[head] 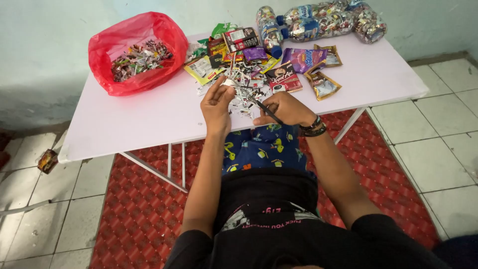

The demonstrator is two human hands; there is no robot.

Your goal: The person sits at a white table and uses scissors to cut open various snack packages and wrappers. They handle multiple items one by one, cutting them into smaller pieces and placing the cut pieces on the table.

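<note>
Near the front edge of the white table [149, 119], two hands are working over one heap of cut scraps [244, 89]. The left hand [216, 102] is pinching a small silvery wrapper piece [229, 82] between its fingertips; the right hand [284, 108] is gripping one pair of dark scissors [263, 108], blades pointing at the piece. One red plastic bag [134, 50] of shreds is sitting at the back left corner. Several flat sachets [298, 69] are lying behind the heap, and stuffed plastic bottles [318, 22], too bunched to count, are crowding the back edge.
</note>
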